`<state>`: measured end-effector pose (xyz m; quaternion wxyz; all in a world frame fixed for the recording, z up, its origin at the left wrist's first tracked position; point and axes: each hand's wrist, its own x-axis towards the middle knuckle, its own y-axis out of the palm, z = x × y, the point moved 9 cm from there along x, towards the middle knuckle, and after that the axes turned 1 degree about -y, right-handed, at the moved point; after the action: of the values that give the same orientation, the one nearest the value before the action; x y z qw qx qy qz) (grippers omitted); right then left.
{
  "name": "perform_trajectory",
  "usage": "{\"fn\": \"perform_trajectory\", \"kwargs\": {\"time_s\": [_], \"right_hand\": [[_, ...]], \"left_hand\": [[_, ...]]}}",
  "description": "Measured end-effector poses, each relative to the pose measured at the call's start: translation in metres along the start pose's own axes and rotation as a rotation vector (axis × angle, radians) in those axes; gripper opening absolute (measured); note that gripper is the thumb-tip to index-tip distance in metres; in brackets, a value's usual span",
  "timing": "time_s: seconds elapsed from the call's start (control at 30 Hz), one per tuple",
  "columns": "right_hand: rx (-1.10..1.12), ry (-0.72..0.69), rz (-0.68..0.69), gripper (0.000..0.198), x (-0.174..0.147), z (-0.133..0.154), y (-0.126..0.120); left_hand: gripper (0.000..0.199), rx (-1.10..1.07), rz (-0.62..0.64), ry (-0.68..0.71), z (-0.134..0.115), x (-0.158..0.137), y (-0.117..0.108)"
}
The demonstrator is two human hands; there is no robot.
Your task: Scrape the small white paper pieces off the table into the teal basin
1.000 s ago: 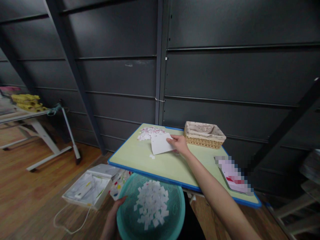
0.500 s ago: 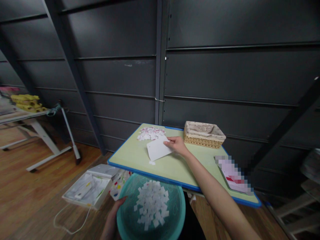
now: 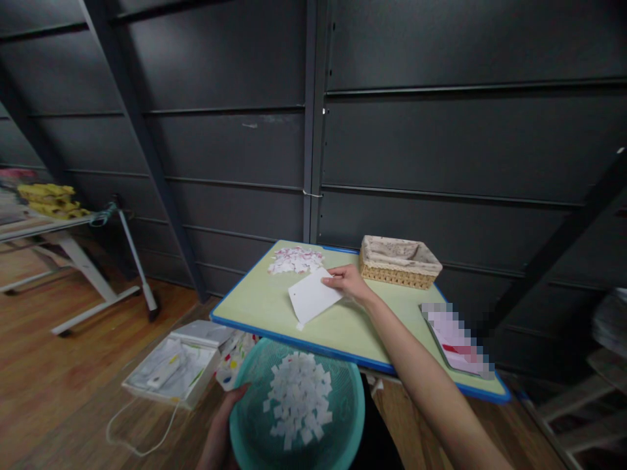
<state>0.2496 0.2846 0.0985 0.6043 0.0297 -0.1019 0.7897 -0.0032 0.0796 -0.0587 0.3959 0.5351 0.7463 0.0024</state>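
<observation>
My right hand [image 3: 349,284] pinches a white card [image 3: 313,295] by its right edge, tilted just over the pale green tabletop [image 3: 259,297]. Under the card's lower corner lies a small white paper piece [image 3: 300,326]. My left hand [image 3: 235,398] grips the left rim of a teal mesh basket [image 3: 343,418], held below the table's front edge. Many small white paper pieces [image 3: 298,398] lie heaped inside it. Behind the card, a pile of white and pinkish paper scraps [image 3: 296,258] rests on the table.
A lined wicker basket [image 3: 399,274] stands at the table's back right. A flat pinkish item, partly pixelated, [image 3: 453,339] lies at the right edge. On the floor left sits an open white box [image 3: 171,372] with a cord. A dark panelled wall [image 3: 235,150] rises behind.
The card has shifted slightly toward the table's front, its lower corner now over the small paper piece. The left hand and teal basket have barely moved.
</observation>
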Motion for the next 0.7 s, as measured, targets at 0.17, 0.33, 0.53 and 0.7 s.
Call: {"fn": "perform_trajectory", "kwargs": {"time_s": [0.17,0.33,0.53,0.7], "right_hand": [[0.047,0.029,0.033,0.044,0.001,-0.006,0.007],[-0.112,-0.12,-0.444,0.049,0.0,0.008,-0.047],[-0.373,-0.121,-0.544,0.04,0.001,0.011,-0.066],[-0.26,-0.063,-0.369,0.043,0.001,0.008,-0.048]], "left_hand": [[0.084,-0.04,0.032,-0.038,0.003,0.0,0.003],[0.078,-0.057,0.02,-0.016,0.001,-0.002,0.004],[0.071,-0.045,-0.025,-0.048,0.0,-0.007,0.004],[0.071,-0.006,-0.03,-0.027,-0.003,-0.008,0.003]]}}
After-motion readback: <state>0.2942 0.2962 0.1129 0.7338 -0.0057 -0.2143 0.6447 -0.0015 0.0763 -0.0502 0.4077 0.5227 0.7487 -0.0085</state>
